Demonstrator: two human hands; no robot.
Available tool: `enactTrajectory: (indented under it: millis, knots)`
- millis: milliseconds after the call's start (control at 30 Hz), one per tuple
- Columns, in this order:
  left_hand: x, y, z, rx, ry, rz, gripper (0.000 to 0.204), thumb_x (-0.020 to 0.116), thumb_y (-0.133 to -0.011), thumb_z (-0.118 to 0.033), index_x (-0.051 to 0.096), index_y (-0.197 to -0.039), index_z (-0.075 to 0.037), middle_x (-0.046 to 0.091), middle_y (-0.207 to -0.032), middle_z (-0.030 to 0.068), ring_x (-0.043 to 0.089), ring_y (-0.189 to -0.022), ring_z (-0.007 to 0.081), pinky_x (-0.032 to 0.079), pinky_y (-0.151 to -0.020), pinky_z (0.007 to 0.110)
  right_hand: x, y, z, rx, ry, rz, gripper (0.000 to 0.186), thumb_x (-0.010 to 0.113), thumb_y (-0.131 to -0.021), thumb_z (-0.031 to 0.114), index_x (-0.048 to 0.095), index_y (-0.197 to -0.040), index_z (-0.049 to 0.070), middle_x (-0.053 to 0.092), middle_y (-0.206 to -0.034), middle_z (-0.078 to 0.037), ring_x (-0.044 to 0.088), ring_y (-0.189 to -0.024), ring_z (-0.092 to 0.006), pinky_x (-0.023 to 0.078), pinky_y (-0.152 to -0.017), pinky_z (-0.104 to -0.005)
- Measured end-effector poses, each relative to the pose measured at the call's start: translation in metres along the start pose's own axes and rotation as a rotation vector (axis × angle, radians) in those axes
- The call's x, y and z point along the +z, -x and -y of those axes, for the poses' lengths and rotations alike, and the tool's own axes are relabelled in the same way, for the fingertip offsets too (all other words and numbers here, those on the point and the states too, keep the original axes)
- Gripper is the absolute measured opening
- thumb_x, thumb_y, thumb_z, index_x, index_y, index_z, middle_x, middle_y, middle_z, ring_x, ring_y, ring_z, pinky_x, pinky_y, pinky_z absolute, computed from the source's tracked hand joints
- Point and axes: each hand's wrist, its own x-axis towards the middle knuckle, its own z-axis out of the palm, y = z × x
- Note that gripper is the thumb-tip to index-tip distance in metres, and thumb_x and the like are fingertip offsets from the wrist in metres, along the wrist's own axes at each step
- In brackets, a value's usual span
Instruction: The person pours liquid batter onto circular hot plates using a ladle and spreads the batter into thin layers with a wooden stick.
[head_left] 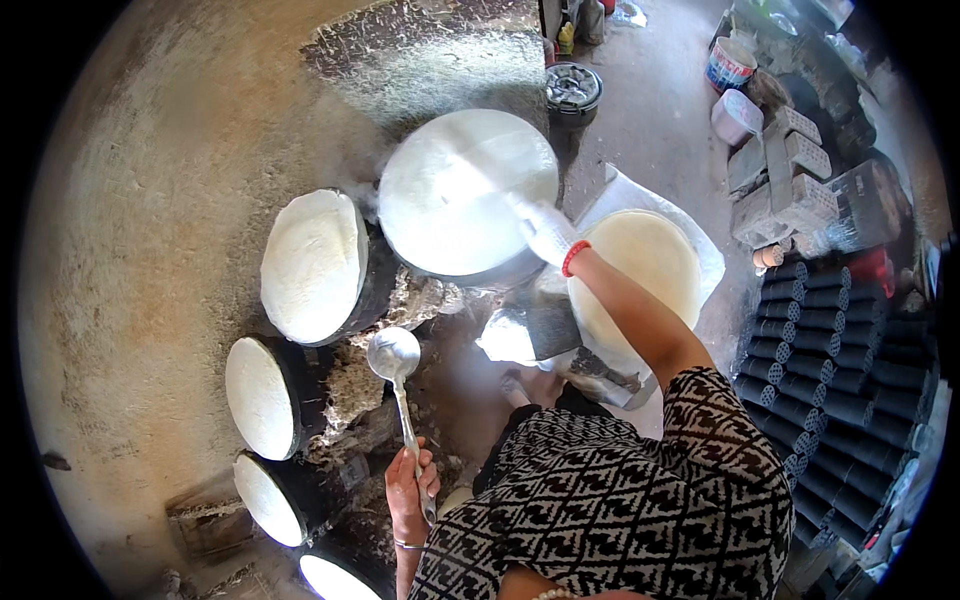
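My left hand [408, 487] is closed round the handle of a metal ladle [394, 354], held bowl-up in front of my body. My right hand [547, 234], in a white glove with a red bracelet at the wrist, reaches over the right edge of a large round griddle [440, 225] covered in a pale layer. Motion and steam smear its fingers, so what they hold, if anything, is unclear. Beside my right forearm lies a stack of thin, round, cream-coloured sheets [640, 270] on a white cloth [708, 255].
Along the wall on the left stand several dark round griddles, each with a pale disc, the nearest to the large one being this disc [312, 268]. A lidded pot [573, 90] is at the back. Black coal briquettes [830, 390], hollow bricks [806, 205] and a bucket [731, 64] line the right.
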Motion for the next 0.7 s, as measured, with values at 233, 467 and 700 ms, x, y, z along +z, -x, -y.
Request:
enactTrajectory:
  millis: [233,467,700]
  knots:
    - [0.008,-0.044,-0.053,-0.045,-0.096,0.170,0.028,0.047,-0.101,-0.020,0.052,-0.118,0.003,0.052,-0.080,0.0023,0.044,-0.051,0.0064,0.038,-0.041,0.021,-0.008,-0.002,-0.020,-0.336,-0.033,-0.133,0.037,0.051,-0.091,0.005,0.056,-0.127,0.009,0.063,-0.090,-0.023,0.061,-0.087,-0.0381,0.048,-0.076,-0.0439]
    - [0.075,-0.143,-0.111,0.103,-0.330,0.312,0.027,0.052,-0.099,-0.026,0.056,-0.105,0.000,0.051,-0.070,0.0015,0.048,-0.051,0.0078,0.040,-0.040,0.020,-0.021,0.049,-0.007,0.249,0.080,-0.270,0.048,0.052,-0.087,0.001,0.047,-0.135,0.004,0.058,-0.097,-0.026,0.058,-0.090,-0.0413,0.046,-0.077,-0.0456]
    - [0.126,-0.227,-0.082,0.139,-0.215,0.330,0.020,0.055,-0.097,-0.019,0.054,-0.089,-0.001,0.053,-0.072,0.0045,0.047,-0.054,0.0085,0.040,-0.041,0.022,0.073,0.091,0.105,0.283,-0.131,-0.078,0.054,0.055,-0.084,-0.002,0.044,-0.136,0.000,0.059,-0.087,-0.022,0.058,-0.084,-0.0392,0.047,-0.077,-0.0435]
